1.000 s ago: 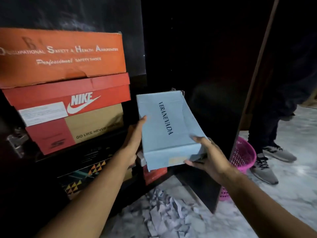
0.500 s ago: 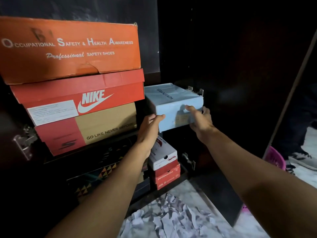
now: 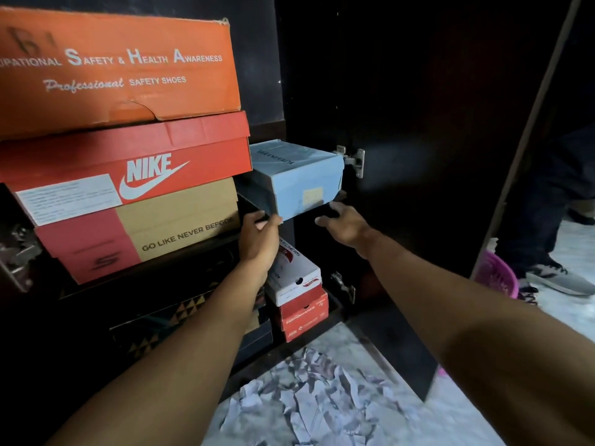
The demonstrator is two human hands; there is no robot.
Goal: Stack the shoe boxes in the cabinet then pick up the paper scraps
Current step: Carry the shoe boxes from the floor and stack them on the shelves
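Note:
A light blue shoe box (image 3: pixel 302 185) lies on a cabinet shelf, right of a stack made of an orange safety-shoes box (image 3: pixel 112 69), a red Nike box (image 3: pixel 128 169) and a tan and red box (image 3: pixel 145 233). My left hand (image 3: pixel 260 233) grips the blue box's lower left corner. My right hand (image 3: pixel 344 223) is just under its lower right edge, fingers spread, thumb touching the edge. Below sit a white box (image 3: pixel 296 278) on a red box (image 3: pixel 306 313). Crumpled paper scraps (image 3: pixel 322 397) lie on the marble floor in front of the cabinet.
The dark cabinet door (image 3: pixel 434 156) stands open on the right, its metal hinge (image 3: pixel 354 160) next to the blue box. A pink basket (image 3: pixel 495 275) sits behind the door. Another person's leg and grey shoe (image 3: pixel 560 278) stand at the far right.
The blue box went from tilted in both hands to flat on the shelf and further in. My right hand dropped from its front face to below its edge.

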